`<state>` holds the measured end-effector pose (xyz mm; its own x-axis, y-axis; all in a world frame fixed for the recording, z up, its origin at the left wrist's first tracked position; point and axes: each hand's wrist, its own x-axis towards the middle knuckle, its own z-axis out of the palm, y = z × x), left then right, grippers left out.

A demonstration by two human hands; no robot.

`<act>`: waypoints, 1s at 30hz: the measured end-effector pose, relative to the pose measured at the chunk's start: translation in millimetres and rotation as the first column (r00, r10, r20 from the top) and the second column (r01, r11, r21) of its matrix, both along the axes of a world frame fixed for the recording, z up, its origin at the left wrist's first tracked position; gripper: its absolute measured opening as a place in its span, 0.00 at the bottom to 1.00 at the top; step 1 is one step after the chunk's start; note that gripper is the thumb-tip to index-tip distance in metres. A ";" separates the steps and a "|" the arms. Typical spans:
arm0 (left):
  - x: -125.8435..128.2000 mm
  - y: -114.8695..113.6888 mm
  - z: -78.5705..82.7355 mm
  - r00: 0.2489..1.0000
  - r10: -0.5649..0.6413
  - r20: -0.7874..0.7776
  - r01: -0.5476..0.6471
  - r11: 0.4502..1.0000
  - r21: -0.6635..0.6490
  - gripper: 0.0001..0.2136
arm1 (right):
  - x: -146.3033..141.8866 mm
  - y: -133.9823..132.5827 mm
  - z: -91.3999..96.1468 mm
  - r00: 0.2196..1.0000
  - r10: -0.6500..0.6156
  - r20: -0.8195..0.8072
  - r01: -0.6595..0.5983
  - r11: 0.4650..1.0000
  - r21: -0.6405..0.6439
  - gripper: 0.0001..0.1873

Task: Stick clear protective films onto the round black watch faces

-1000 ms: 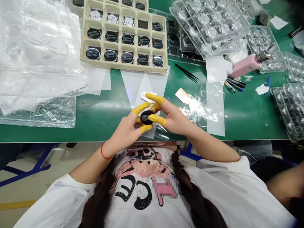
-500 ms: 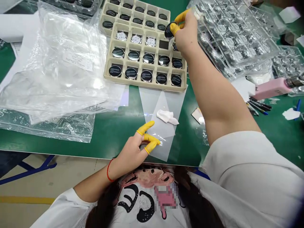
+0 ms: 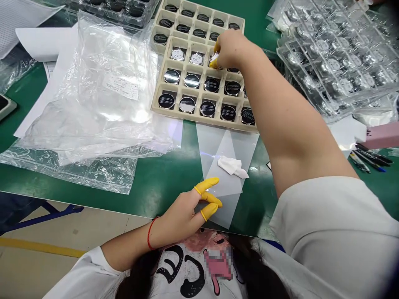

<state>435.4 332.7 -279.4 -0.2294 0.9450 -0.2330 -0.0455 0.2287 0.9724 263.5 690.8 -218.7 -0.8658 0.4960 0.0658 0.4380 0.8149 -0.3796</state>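
My right hand (image 3: 229,50), in yellow finger cots, reaches into a cream compartment tray (image 3: 202,119). Its fingers close on a silver watch head (image 3: 214,59), mostly hidden under them. Two watch heads with white printed faces, one of them this watch head (image 3: 196,58), sit to its left in the same row. Black-faced ones such as this watch head (image 3: 208,109) fill the nearer rows. My left hand (image 3: 193,211), also in yellow finger cots, rests by the table's front edge with fingers apart and nothing in them. Just beyond it lies a crumpled white cloth (image 3: 232,166) on translucent sheets (image 3: 215,143).
Behind stands a second cream tray (image 3: 190,20) of black discs. Clear plastic bags (image 3: 102,108) cover the left side. Clear blister trays (image 3: 330,58) are stacked at the right, with pens (image 3: 370,155) and a pink object (image 3: 383,135) nearer.
My right hand has let go of the black-faced disc and moved one compartment left to a white-faced watch head. The view has shifted; my left hand keeps its pose.
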 end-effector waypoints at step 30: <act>31.2 18.5 -12.2 0.970 0.161 0.181 -0.195 0.962 0.190 0.42 | 298.9 -174.8 -22.6 0.912 0.251 -0.325 -0.395 0.756 -0.522 0.06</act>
